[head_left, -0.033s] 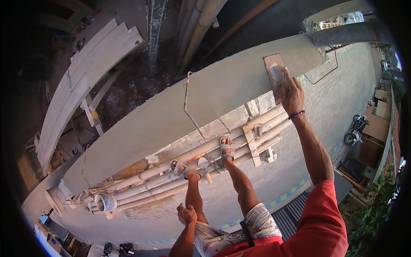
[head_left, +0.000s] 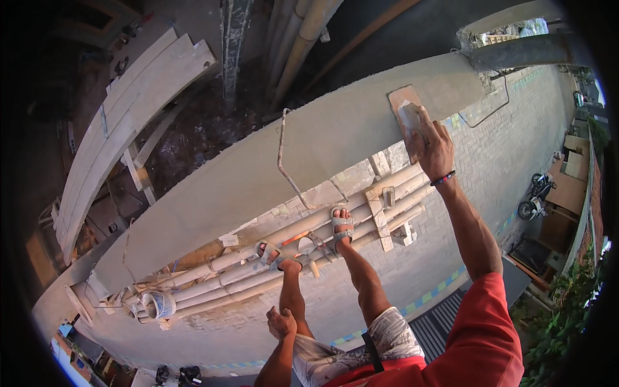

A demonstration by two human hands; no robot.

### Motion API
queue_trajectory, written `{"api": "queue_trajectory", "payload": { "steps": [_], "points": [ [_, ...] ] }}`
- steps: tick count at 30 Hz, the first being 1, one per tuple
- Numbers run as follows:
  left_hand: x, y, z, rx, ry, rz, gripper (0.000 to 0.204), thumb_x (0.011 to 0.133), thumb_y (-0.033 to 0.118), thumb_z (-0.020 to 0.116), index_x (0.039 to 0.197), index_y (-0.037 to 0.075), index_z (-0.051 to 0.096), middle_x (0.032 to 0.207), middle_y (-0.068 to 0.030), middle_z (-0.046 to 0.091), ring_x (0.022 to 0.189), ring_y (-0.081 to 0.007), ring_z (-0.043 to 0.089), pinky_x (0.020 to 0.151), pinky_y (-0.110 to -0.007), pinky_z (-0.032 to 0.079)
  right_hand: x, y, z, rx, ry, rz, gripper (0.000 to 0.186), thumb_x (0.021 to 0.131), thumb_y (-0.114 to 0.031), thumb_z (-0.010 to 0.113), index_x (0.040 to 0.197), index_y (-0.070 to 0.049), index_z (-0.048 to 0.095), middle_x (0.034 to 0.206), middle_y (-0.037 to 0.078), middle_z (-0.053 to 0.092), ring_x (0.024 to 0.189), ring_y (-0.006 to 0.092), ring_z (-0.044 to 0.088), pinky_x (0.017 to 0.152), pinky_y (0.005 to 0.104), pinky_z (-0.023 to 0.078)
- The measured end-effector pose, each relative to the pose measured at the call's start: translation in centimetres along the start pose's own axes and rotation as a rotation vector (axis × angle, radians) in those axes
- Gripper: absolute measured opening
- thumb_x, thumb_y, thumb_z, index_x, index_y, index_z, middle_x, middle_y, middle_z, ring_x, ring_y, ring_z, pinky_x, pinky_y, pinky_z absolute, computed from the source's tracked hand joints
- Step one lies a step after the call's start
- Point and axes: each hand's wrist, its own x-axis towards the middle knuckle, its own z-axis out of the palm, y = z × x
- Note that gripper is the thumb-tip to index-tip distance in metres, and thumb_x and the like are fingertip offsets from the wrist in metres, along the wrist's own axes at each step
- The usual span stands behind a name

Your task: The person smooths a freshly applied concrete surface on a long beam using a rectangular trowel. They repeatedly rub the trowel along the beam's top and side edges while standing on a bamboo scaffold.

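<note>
My right hand (head_left: 436,147) is closed round the handle of a plastering float (head_left: 402,111). The float's flat reddish-brown board rests against the smooth grey plastered face of a long curved ledge (head_left: 335,122), near its right end. Pale plaster is smeared on the board. My left hand (head_left: 282,323) hangs beside my left leg, fingers curled in, and nothing shows in it. My sandalled feet stand on a row of bamboo poles (head_left: 225,276) below the ledge.
A bent metal rod (head_left: 281,149) juts from the ledge, another (head_left: 507,103) at the right. A bucket (head_left: 159,304) sits on the poles at left. Wooden cleats (head_left: 380,219) cross the poles. Far below lies a paved yard (head_left: 438,245) with a motorcycle (head_left: 536,195).
My right hand has slid the float a little to the left along the plaster. My left hand and feet stay where they were.
</note>
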Motion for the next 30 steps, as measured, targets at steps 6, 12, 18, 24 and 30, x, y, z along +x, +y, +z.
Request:
{"api": "queue_trajectory", "payload": {
  "steps": [6, 12, 18, 24, 30],
  "points": [
    [0.2, 0.1, -0.4, 0.036, 0.006, 0.026, 0.046, 0.082, 0.029, 0.06, 0.117, 0.0, 0.059, 0.116, -0.0204, 0.06, 0.105, -0.0378, 0.06, 0.09, -0.046, 0.049, 4.9, -1.4, 0.0, -0.066, 0.041, 0.006, 0.054, 0.086, -0.016, 0.061, 0.139, -0.014, 0.05, 0.089, 0.014, 0.06, 0.084, 0.0324, 0.059, 0.076, 0.0429, 0.05],
    [0.1, 0.2, -0.7, 0.056, -0.012, 0.003, 0.047, 0.082, 0.028, 0.058, 0.12, 0.0, 0.058, 0.116, -0.0201, 0.06, 0.106, -0.037, 0.06, 0.09, -0.046, 0.049, 4.3, -2.1, 0.4, -0.077, 0.021, -0.022, 0.055, 0.085, -0.015, 0.062, 0.138, -0.015, 0.051, 0.088, 0.013, 0.06, 0.085, 0.0319, 0.059, 0.076, 0.0446, 0.05],
    [0.3, -0.1, -0.4, 0.04, -0.008, 0.011, 0.046, 0.083, 0.028, 0.058, 0.12, 0.0, 0.058, 0.117, -0.0201, 0.059, 0.105, -0.0369, 0.061, 0.09, -0.045, 0.049, 2.1, -2.4, 0.9, -0.045, 0.057, 0.006, 0.054, 0.079, -0.014, 0.066, 0.133, -0.014, 0.056, 0.088, 0.014, 0.062, 0.082, 0.0333, 0.061, 0.072, 0.042, 0.053],
    [0.4, 0.4, -0.9, 0.072, -0.029, 0.012, 0.044, 0.085, 0.031, 0.057, 0.12, 0.003, 0.057, 0.118, -0.0186, 0.056, 0.102, -0.0374, 0.061, 0.087, -0.047, 0.05, 6.1, -2.2, 0.4, -0.114, 0.05, 0.041, 0.054, 0.086, -0.014, 0.062, 0.139, -0.014, 0.051, 0.088, 0.015, 0.062, 0.084, 0.0327, 0.062, 0.076, 0.0426, 0.052],
    [0.2, 0.4, -0.7, 0.032, -0.016, -0.004, 0.044, 0.085, 0.03, 0.058, 0.12, 0.003, 0.057, 0.117, -0.0186, 0.057, 0.101, -0.0383, 0.061, 0.087, -0.047, 0.05, 1.6, -2.9, 0.7, -0.032, -0.001, -0.015, 0.051, 0.086, -0.016, 0.062, 0.137, -0.013, 0.053, 0.09, 0.016, 0.063, 0.085, 0.0335, 0.062, 0.076, 0.0439, 0.052]
  ]
}}
